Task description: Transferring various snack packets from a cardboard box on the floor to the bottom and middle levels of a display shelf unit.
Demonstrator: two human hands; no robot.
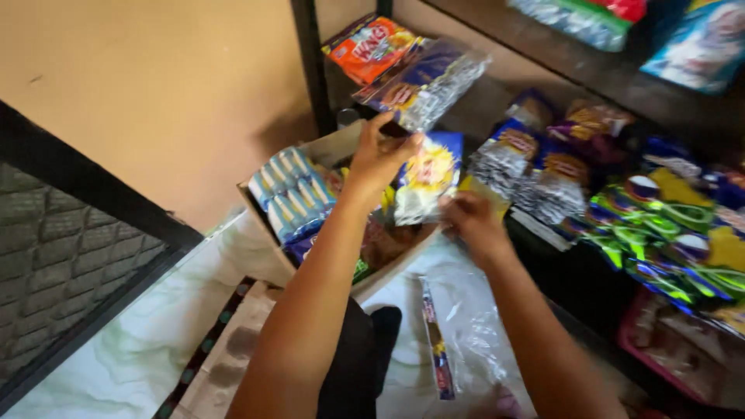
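My left hand (378,157) is raised over a cardboard box (275,233) and grips a strip of blue and silver snack packets (425,84) that hangs up and to the right. My right hand (473,221) is lower, at the bottom of a blue and yellow packet (428,174) on the same strip, fingers closed on its edge. The box holds blue and white packets (291,190) and other wrapped snacks.
A dark metal shelf (621,77) on the right carries orange packets (371,46), blue and silver packets (535,167) and green and blue ones (667,233). An empty clear plastic wrapper (466,334) lies on the pale floor. A beige wall is at the left.
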